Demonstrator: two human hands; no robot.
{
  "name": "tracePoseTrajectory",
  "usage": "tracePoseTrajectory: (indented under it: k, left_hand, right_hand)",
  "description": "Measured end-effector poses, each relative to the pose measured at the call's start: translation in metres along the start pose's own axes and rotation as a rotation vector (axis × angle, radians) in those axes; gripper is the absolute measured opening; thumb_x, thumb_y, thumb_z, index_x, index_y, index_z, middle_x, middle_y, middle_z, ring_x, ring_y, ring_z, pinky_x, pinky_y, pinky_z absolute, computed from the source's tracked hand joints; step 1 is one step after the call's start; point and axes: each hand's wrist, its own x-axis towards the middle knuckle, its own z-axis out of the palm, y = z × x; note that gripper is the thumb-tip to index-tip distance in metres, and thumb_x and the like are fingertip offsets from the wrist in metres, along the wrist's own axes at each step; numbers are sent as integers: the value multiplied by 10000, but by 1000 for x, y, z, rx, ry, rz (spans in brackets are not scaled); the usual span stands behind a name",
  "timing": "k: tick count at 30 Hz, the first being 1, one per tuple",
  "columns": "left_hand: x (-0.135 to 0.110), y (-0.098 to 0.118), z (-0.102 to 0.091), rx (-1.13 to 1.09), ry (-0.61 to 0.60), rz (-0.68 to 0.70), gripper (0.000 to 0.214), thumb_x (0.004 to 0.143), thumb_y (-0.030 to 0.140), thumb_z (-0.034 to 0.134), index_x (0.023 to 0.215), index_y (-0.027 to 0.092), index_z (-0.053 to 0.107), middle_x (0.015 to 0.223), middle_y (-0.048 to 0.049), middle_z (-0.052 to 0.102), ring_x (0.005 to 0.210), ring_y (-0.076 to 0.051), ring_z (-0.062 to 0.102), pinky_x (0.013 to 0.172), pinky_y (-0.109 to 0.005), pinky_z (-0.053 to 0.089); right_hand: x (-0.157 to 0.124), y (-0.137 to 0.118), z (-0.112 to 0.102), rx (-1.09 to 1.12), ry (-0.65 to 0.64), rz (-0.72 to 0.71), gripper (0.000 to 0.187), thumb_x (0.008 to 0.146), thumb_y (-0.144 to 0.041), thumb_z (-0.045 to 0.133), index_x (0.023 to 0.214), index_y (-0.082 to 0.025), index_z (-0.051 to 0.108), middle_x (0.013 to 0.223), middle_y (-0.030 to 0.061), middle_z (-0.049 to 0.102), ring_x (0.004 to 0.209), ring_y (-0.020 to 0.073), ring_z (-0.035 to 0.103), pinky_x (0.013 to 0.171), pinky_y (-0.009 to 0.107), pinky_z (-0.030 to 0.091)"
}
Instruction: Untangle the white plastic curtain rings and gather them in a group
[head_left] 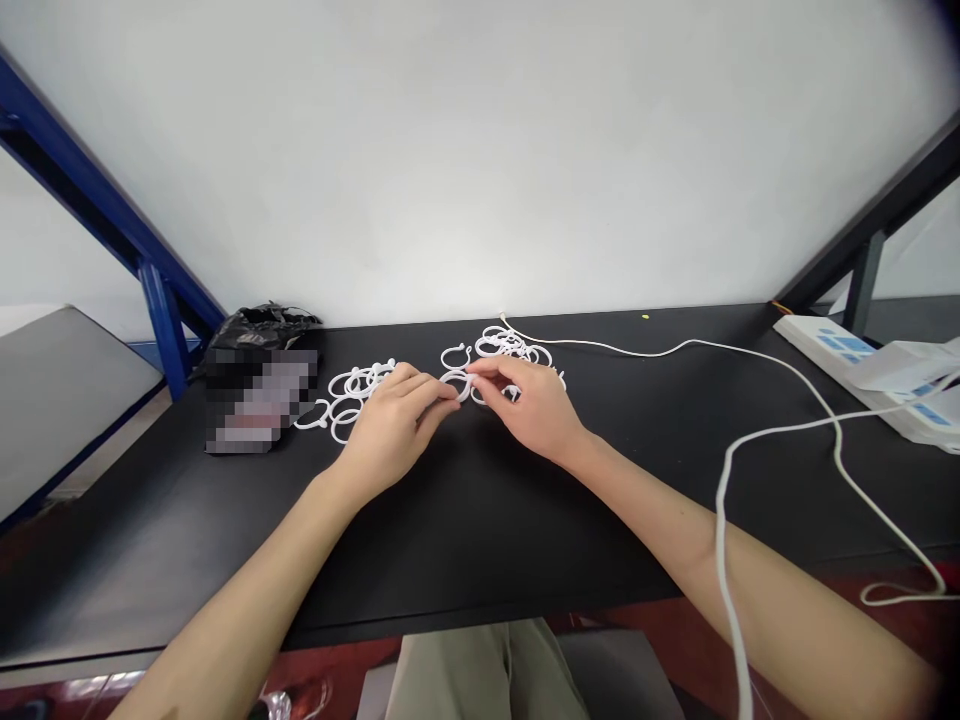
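While both hands pinch one white ring (455, 384) between fingertips, left hand (390, 420) and right hand (529, 405) flank it; ring piles (517, 350) lie just beyond.

Wall (480, 150): plain white, evenly lit.
Counter (480, 520): matte black top.
Frame: blue brace (161, 320) left, dark brace (870, 260) right.

Looks like a small workshop or assembly stn: black bench (480, 530) w/ blue steel frame (161, 320) beside it, plain white wall (480, 150) behind. Power strip (840, 345), loose white cable (721, 500) and heaps of plastic rings (360, 385) on top.
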Motion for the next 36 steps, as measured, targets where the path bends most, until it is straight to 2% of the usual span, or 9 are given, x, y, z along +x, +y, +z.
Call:
tracePoseTrajectory:
  k: [3,7,12,16,20,24,27,32,36]
  left_hand:
    - [0,-7,-3,186,41,-103,203,965,318,489,909,225,661,838,-51,706,846,-239,527,760,-369,413]
    - [-6,-20,-6,462,70,-247,242,939,327,494,846,213,685,777,-93,706,839,-295,515,712,-410,350]
    - [-10,-25,-7,505,95,-289,294,914,349,501,772,209,716,739,-125,696,814,-304,509,701,-419,329]
    - [-4,-14,-7,386,130,-277,270,924,354,499,870,213,723,832,-99,717,852,-293,524,739,-410,351]
    - [4,2,-4,23,62,-312,286,937,404,493,915,230,720,864,-50,725,817,-238,552,756,-359,400]
    - [7,12,-3,-238,-15,-483,312,929,464,487,913,247,711,843,-10,715,735,-193,575,692,-306,414]
    - [7,12,-3,-284,-8,-554,295,935,438,473,919,233,683,853,-6,722,707,-182,588,654,-285,408]
    - [4,6,1,-37,63,-348,254,956,333,447,927,221,673,769,-28,660,717,-195,563,679,-294,408]
    - [1,1,5,113,74,-207,244,962,269,439,979,184,667,790,-59,640,765,-212,543,701,-314,417]
  right_hand:
    - [-1,5,0,-180,-45,15,299,904,-296,597,1192,-219,616,1088,60,698,1057,227,624,930,422,520]
    - [-2,11,-1,-422,-176,-26,153,838,-302,683,932,-182,691,1029,93,666,1053,283,549,943,481,488]
    - [-1,12,-2,-461,-186,-71,104,870,-177,612,796,-194,683,930,86,668,985,262,534,880,457,495]
    - [-1,7,-4,-459,-54,-128,112,894,-183,595,821,-196,680,964,80,661,985,250,529,878,426,489]
    - [-1,-1,-2,-420,39,-237,130,926,-232,575,883,-201,693,981,83,634,956,228,531,895,416,483]
    - [-3,-8,2,-355,24,-281,142,933,-243,570,884,-219,701,962,75,626,920,212,529,818,376,503]
    - [-5,-12,3,-254,-21,-327,125,928,-230,563,937,-231,688,996,66,628,943,200,561,831,366,519]
    - [-7,-16,2,-110,9,-252,246,933,-197,497,1154,-237,596,1135,77,614,1059,191,605,913,362,533]
    - [-8,-15,2,-11,-47,-126,241,926,-240,534,1165,-242,553,1140,50,644,940,161,664,876,339,560]
